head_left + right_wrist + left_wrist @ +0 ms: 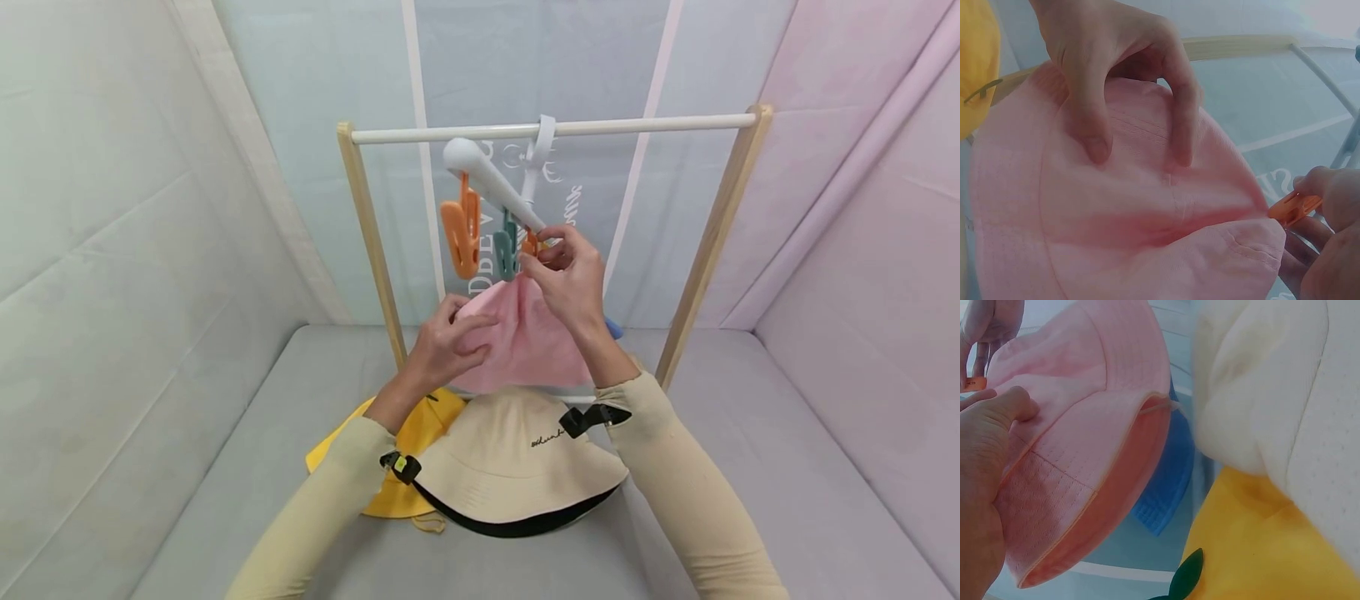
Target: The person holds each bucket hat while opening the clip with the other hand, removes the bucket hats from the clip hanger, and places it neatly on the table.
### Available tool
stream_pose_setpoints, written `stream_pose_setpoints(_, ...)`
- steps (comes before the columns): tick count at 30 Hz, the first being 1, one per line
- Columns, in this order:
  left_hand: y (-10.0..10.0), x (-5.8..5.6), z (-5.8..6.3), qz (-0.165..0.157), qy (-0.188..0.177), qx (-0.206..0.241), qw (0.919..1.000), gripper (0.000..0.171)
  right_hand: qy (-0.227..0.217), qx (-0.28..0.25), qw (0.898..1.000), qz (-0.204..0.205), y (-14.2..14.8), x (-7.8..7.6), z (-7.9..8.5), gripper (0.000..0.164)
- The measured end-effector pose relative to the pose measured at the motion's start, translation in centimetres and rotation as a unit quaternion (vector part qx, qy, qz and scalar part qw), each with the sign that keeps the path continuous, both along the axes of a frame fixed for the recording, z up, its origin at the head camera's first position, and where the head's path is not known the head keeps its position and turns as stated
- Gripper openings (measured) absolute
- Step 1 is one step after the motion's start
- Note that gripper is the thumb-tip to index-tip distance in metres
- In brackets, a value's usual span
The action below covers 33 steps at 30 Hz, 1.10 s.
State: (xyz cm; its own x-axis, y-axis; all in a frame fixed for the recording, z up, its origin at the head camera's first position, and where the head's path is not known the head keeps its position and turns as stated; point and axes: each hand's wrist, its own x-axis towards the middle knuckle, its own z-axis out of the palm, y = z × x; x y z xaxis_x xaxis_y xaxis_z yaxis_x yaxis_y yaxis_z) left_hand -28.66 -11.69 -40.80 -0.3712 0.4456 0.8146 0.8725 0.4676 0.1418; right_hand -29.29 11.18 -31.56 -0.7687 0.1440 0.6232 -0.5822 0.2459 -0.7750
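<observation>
A pink bucket hat (pixel 536 354) hangs below a white clip hanger (pixel 491 182), its crown pinched into a fold at the top. My right hand (pixel 576 279) pinches an orange clip (pixel 1297 208) between thumb and fingers, right at the crown's tip. On the hat's left side my left hand (pixel 442 350) holds the cloth, thumb and a finger lying on its surface in the right wrist view; its other fingers are partly hidden. A teal clip (pixel 506 250) and another orange clip (pixel 462 233) hang from the hanger beside my right hand.
The hanger hooks over the white rail (pixel 645 125) of a wood-legged rack (pixel 712 242). In front lie a cream bucket hat (pixel 510 458) with black lining and a yellow hat (pixel 405 500). Something blue (pixel 1175 469), like a hat brim, shows behind the pink hat.
</observation>
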Motion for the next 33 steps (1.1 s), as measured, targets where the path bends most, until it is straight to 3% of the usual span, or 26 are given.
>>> stream_pose_setpoints(22,-0.02,-0.35,-0.07,-0.014,0.037,0.008,0.9992,0.043,-0.007,0.009,1.0,-0.012,-0.2,-0.16,-0.33,0.036)
stream_pose_setpoints(33,-0.11,-0.21,0.09,-0.023,0.061,0.01,0.9978,0.041,0.001,-0.009,1.0,0.003,-0.04,-0.48,-0.72,0.036)
